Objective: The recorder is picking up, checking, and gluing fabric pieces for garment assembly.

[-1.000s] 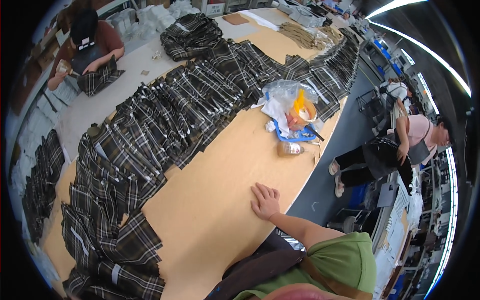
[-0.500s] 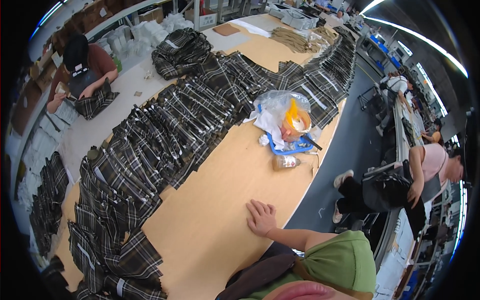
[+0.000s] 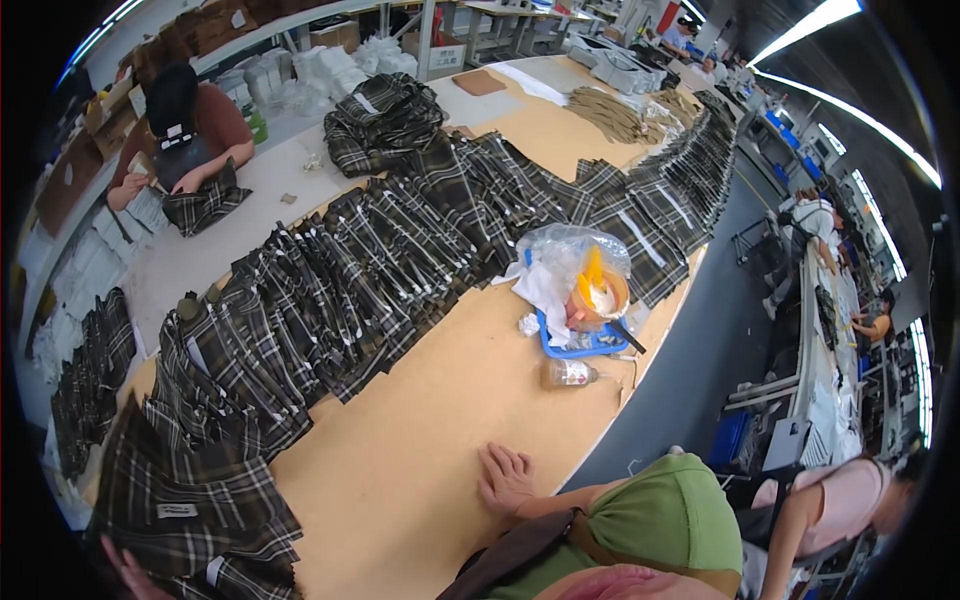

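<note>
At the lower left, my left hand point(image 3: 130, 572) shows in part at the near edge of a dark plaid cloth piece point(image 3: 215, 490) with a small pale label. Its fingers appear to pinch that edge, though the dark rim hides some of the hand. My right hand point(image 3: 507, 482) rests flat on the tan tabletop point(image 3: 400, 440), fingers spread, holding nothing. Beyond the left hand, a long row of overlapping plaid pieces point(image 3: 350, 270) runs up the table, with a bunched plaid heap point(image 3: 385, 120) at its far left side.
A blue tray point(image 3: 585, 347) holds an orange tub point(image 3: 598, 297) and clear plastic, with a small bottle point(image 3: 567, 374) beside it. Across the table a person point(image 3: 185, 140) handles plaid cloth. Another person in pink point(image 3: 830, 510) sits at the right across the aisle point(image 3: 690, 350).
My left hand has come into view at the lower left, where a labelled plaid piece now lies over the row. The view has shifted. My right hand stays flat on the table.
</note>
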